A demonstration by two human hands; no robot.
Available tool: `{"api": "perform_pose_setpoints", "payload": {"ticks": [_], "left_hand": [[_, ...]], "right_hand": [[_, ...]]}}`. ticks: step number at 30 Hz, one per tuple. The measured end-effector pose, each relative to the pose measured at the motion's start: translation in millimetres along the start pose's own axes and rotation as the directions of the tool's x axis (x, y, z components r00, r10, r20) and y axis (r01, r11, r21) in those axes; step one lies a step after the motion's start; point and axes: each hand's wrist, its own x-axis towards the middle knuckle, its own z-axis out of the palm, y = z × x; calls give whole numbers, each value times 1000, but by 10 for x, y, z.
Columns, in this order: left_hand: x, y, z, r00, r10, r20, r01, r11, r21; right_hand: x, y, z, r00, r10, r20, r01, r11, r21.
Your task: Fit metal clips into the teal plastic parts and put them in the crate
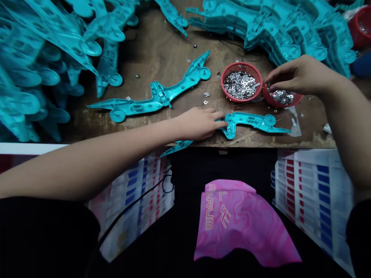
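Note:
My left hand (199, 121) lies over a curved teal plastic part (249, 119) at the table's front edge, its fingers pressed on the middle and covering some of it. One pointed end of that part sticks out under my wrist. My right hand (301, 75) hangs over the right red basket (282, 105), fingertips pinched near its left rim; a tiny item at the tips is too small to make out. Small shiny metal pieces (285, 97) lie in this basket. Beside it stands a second red basket (222, 83), filled with small flat metal pieces (240, 85).
Another teal part (139, 105) lies behind my left arm. Teal parts are heaped at the left (31, 73) and lined up at the back right (261, 29). Loose metal pieces (206, 102) dot the wooden table (145, 46). A pink printed cloth (240, 224) is below the edge.

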Motion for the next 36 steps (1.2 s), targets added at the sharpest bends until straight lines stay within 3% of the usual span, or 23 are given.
{"api": "perform_pose_setpoints", "payload": {"ticks": [12, 15, 17, 19, 22, 26, 30, 36], "left_hand": [[-21, -9, -52, 1000, 2, 4, -2, 1000, 2], [-21, -23, -25, 999, 7, -31, -8, 1000, -16], [-16, -30, -9, 999, 8, -36, -9, 1000, -17], [-11, -35, 0, 999, 14, -29, -14, 1000, -7], [-8, -37, -7, 1000, 22, -17, -22, 1000, -5], [-12, -27, -53, 1000, 11, 3, -11, 999, -33], [-25, -18, -91, 1000, 5, 14, -4, 999, -33], [-38, -36, -74, 1000, 18, -11, -19, 999, -35]], "right_hand": [[56, -126, 126, 999, 9, 53, -7, 999, -46], [121, -42, 144, 991, 8, -133, -12, 999, -31], [201, 45, 139, 948, 19, -318, -21, 1000, -2], [272, 120, 118, 928, 43, -370, -24, 998, 56], [291, 139, 82, 937, 99, -335, -109, 994, -12], [235, 12, 121, 941, 250, -230, -324, 862, -389], [277, -83, 258, 946, 316, -69, -303, 791, -532], [341, -80, 350, 944, 323, -70, -310, 788, -532]]}}
